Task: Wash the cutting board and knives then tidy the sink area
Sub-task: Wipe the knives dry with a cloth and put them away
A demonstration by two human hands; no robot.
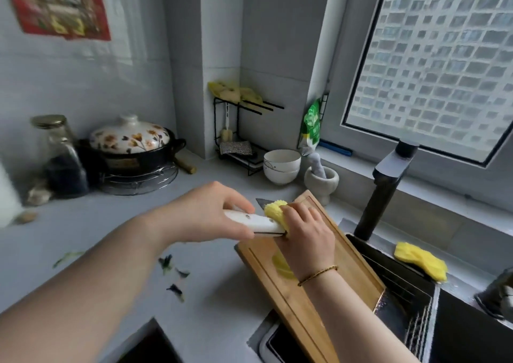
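Yellow cloth (273, 210) on knife (255, 221), over the board (263, 260)
Left hand (205, 212) grips the handle, lying left-right; right hand (308, 232) squeezes cloth round the blade end.

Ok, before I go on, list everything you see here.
cutting board: 1, wooden, across the sink's left edge
knife: 1, white handle, dark blade, over the cutting board
yellow cloth: 1, wrapped on the knife blade
spare cloth: 1, yellow, on the sink's far rim
sink: 1, black, right
faucet: 1, black, behind the sink
mortar and pestle: 1, grey, beyond the board
bowls: 2, white, stacked, beside the mortar
clay pot: 1, black, floral lid, on wire trivet
glass jar: 1, gold lid, beside the pot
wire rack: 1, black, corner, holding yellow cloths
green bag: 1, by the window
vegetable scraps: several, green, on the counter
left hand: grip on knife handle
right hand: grip on yellow cloth
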